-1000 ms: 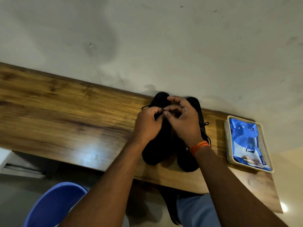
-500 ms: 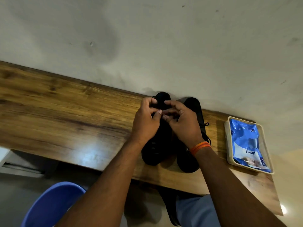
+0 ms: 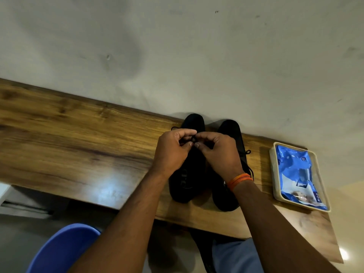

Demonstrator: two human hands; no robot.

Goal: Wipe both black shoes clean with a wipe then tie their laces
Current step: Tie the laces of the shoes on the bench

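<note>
Wooden shelf (image 3: 78, 146) runs along a stained wall (image 3: 177, 46). Two black shoes stand side by side on it, toes to the wall: left shoe (image 3: 189, 186), right shoe (image 3: 229, 198). Right of them, well apart, a tray (image 3: 272, 174) holds a blue wipe pack (image 3: 293, 170). Left hand (image 3: 173, 152) and right hand (image 3: 218, 154) meet over the left shoe, fingers curled, both pinching its lace (image 3: 194, 139). Orange band (image 3: 239, 180) on right wrist. Right shoe's lace (image 3: 247, 152) hangs at its side.
</note>
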